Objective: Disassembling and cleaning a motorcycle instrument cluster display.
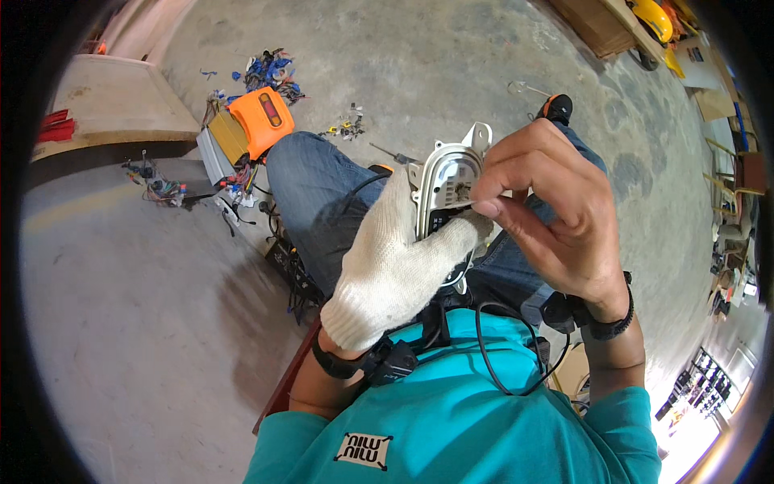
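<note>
My left hand [391, 262], in a cream knitted glove, is wrapped round a light grey oval housing [442, 181] and holds it tilted above my lap. The housing has a raised rim and mounting lugs at its edge. Inside it are a pale plate and a dark part with small light marks. My bare right hand [556, 206] is over the housing's right edge, thumb and forefinger pinched together. What they hold, if anything, is too small to make out. The right fingers and gloved thumb cover part of the housing.
On the floor at left lie an orange casing [262, 121], a yellow-brown block [230, 139], a pile of blue wires and connectors [272, 73] and a wire tangle [157, 184]. A screwdriver [391, 152] lies between my legs, near small loose parts [347, 125]. Cardboard boxes [592, 24] stand far right.
</note>
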A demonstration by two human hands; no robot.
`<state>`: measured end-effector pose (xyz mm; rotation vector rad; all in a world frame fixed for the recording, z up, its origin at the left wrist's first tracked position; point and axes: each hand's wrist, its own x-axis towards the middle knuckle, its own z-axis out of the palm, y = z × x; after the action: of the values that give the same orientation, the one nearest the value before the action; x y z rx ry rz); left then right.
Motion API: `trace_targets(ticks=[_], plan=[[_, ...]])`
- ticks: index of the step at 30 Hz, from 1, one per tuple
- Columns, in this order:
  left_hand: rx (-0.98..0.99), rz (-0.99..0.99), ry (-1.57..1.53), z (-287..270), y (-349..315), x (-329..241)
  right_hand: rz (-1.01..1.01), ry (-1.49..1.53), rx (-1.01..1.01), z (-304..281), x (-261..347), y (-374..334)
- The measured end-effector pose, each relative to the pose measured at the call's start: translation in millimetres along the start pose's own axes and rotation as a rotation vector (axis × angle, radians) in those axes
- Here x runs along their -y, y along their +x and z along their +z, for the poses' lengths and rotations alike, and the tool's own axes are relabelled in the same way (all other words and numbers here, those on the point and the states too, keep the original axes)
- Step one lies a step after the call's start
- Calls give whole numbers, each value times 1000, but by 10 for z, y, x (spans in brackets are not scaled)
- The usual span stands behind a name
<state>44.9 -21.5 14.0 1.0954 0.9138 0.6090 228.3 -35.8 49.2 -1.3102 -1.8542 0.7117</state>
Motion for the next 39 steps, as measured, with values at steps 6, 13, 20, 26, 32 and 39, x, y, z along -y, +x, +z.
trace_targets(ticks=[6, 13, 20, 26, 32, 39], plan=[[7, -49, 36, -45, -45, 37, -97, -28, 73, -70, 6, -3], [10, -65, -38, 31, -9, -11, -45, -57, 48, -123, -4, 73], [66, -198, -59, 9, -23, -92, 32, -45, 28, -99, -92, 91], [50, -126, -16, 6, 3, -64, 6, -175, 33, -91, 8, 73], [41, -97, 6, 17, -3, -49, -17, -256, 1, -46, 37, 34], [0, -30, 96, 19, -5, -6, -38, -267, -13, -12, 55, 11]])
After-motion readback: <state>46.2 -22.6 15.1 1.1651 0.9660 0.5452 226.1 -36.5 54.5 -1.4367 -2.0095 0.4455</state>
